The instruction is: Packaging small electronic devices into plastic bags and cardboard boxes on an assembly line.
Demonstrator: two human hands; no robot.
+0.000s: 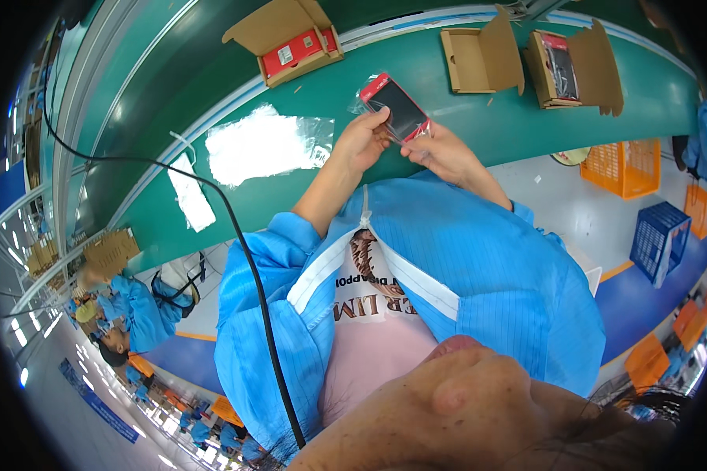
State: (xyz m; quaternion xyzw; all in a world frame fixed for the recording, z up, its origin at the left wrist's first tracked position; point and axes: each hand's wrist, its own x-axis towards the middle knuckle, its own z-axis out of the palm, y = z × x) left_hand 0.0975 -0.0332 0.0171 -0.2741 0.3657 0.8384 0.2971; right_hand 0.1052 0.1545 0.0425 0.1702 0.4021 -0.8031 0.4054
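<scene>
A flat, phone-shaped red and black device (403, 110) in a thin clear plastic bag is held up over the green bench. My left hand (360, 143) is closed on its lower left side, the thumb lying on the dark face. At the lower right corner, my right hand (448, 155) pinches the bag and the device's edge. Left of my hands, a pile of shiny clear plastic bags (263, 145) lies on the bench. Beyond the device to the right stands an open cardboard box (463, 61) with nothing visible inside.
An open carton (562, 100) at the far right contains a similar bagged device; another at the back holds a red box (294, 53). A white plastic packet (192, 196) lies at left. A black cable (247, 251) hangs across. Orange (624, 169) and blue crates (658, 242) stand right.
</scene>
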